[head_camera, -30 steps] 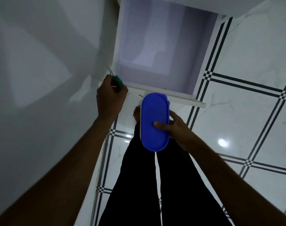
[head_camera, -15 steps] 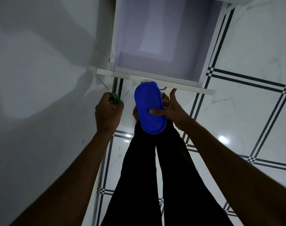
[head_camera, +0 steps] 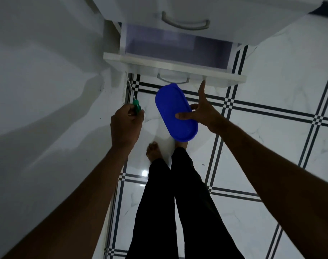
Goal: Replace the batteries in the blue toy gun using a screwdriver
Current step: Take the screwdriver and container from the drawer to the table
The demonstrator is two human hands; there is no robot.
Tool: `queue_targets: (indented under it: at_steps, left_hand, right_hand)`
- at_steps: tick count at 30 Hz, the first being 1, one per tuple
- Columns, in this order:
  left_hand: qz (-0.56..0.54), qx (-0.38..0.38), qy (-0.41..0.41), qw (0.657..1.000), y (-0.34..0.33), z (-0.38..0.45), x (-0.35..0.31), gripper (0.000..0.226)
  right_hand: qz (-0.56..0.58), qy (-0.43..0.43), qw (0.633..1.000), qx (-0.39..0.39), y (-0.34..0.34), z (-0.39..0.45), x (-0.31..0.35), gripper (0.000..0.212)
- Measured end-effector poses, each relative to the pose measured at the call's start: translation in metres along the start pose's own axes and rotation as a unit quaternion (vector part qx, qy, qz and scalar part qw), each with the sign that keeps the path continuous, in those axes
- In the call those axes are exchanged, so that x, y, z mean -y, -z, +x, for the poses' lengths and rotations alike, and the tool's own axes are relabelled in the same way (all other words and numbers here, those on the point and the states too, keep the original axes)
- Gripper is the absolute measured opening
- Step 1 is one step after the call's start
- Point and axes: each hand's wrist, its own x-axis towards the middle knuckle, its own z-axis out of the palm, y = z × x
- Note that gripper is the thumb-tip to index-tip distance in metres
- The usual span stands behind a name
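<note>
Our left hand (head_camera: 126,126) grips one screwdriver (head_camera: 134,101). Our right hand (head_camera: 202,114) holds one blue box (head_camera: 175,111), forefinger touching one open drawer (head_camera: 174,67).

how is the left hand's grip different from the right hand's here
The left hand has its fingers curled round the green-handled screwdriver; the right hand pinches the blue oval container with its thumb on top. The left hand shows no straight finger; the right hand's index finger points at the open drawer. Both hold something.
</note>
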Motion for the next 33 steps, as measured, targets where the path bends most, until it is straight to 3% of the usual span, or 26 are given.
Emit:
queue_targets:
  at_steps: [14,23,25,29,33]
  left_hand:
    - [0.013,0.005,-0.001,1.000,-0.018,0.034,-0.032,0.028]
    - [0.010,0.006,-0.029,1.000,-0.019,0.039,-0.035,0.032]
    - [0.011,0.013,-0.031,0.999,-0.017,0.035,-0.035,0.032]
    - [0.010,0.050,-0.030,0.998,-0.005,0.011,-0.044,0.034]
    - [-0.021,0.106,-0.027,0.994,0.019,-0.029,-0.071,0.040]
  right_hand:
    - [-0.029,0.055,0.998,-0.014,0.054,0.049,0.044,0.144]
    - [-0.050,0.051,0.997,-0.032,0.053,0.049,0.042,0.140]
    - [-0.054,0.033,0.997,-0.050,0.050,0.038,0.041,0.129]
    - [-0.030,0.026,0.996,-0.083,0.038,-0.005,0.025,0.079]
    - [0.072,0.048,0.986,-0.145,0.026,-0.086,0.024,0.063]
